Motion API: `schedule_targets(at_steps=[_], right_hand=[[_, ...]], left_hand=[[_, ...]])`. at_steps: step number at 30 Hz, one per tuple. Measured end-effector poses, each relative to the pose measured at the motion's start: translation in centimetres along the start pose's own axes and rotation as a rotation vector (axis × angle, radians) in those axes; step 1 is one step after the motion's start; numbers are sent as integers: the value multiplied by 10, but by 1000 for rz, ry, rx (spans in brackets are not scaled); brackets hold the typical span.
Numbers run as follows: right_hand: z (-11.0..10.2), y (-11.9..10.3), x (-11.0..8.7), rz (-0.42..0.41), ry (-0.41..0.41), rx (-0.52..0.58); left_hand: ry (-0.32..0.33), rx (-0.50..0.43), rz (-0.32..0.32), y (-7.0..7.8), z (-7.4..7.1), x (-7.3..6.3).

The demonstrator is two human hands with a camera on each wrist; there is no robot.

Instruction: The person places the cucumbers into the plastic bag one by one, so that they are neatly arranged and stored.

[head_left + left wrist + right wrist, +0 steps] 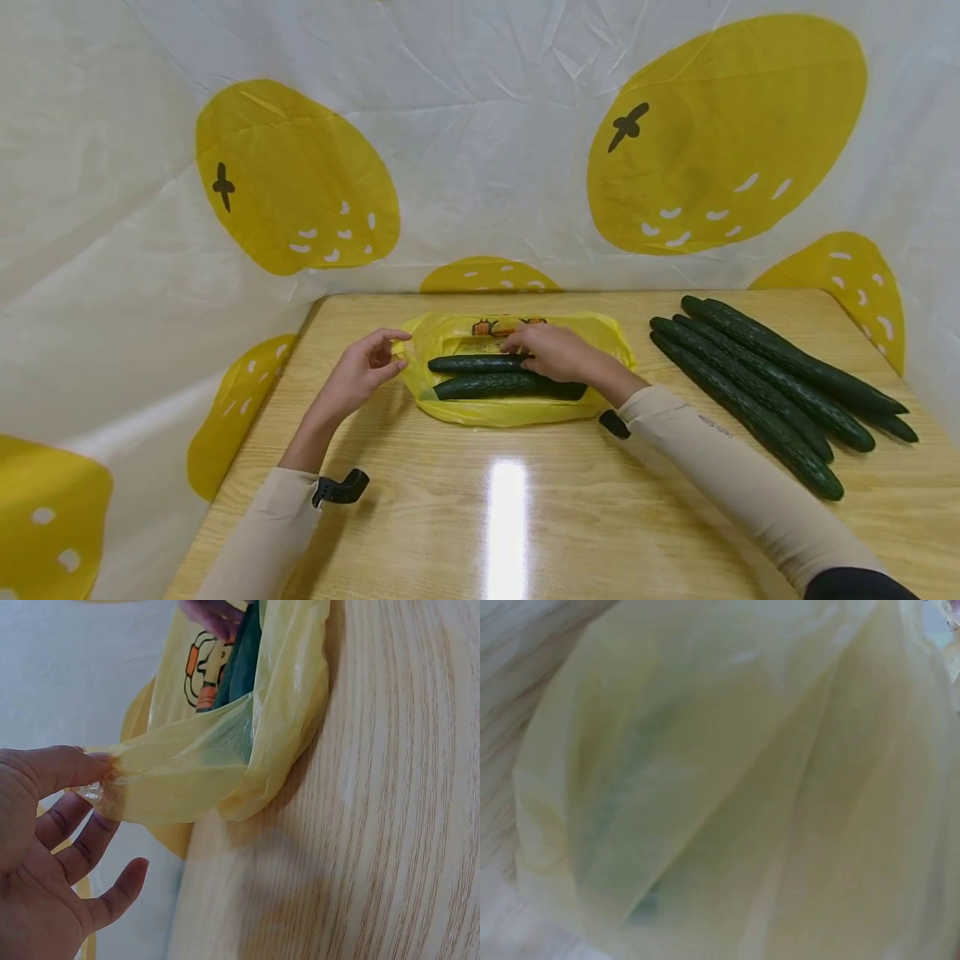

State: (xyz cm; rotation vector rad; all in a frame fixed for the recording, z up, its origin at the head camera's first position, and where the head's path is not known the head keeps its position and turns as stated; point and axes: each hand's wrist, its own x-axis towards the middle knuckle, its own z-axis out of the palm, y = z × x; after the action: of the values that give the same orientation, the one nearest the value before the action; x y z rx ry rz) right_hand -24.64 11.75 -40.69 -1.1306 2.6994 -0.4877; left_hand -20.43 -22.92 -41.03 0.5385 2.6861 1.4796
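Observation:
A yellow plastic bag (pixel 480 413) lies spread open on the table, two long dark green cucumbers side by side in its opening. My left hand (pixel 363 373) pinches the bag's left edge between thumb and fingers; the left wrist view shows the film (pixel 180 772) stretched from the fingertips. Reaching in from the right, my right hand (pixel 555 350) holds the farther cucumber (pixel 472 364) near its right part, which the hand hides. The nearer cucumber (pixel 502 386) lies just in front. In the right wrist view the bag (pixel 727 787) fills most of the picture, dark green showing through.
Several more cucumbers (pixel 750 400) lie in a slanted bunch at the table's right side, beside my right forearm. The wooden table (pixel 420 517) ends at the back against a white sheet (pixel 487 167) printed with big yellow fruit shapes, which also hangs along the left.

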Motion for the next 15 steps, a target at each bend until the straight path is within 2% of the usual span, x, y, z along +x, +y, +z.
schedule_targets(at_steps=[7,15], right_hand=[[-7,-2,-9,-9,-5,14],[-28,-3,-30,-45,-7,139]], left_hand=[[-1,25,-14,2,1,-1],[-11,16,-15,29,-1,-6]])
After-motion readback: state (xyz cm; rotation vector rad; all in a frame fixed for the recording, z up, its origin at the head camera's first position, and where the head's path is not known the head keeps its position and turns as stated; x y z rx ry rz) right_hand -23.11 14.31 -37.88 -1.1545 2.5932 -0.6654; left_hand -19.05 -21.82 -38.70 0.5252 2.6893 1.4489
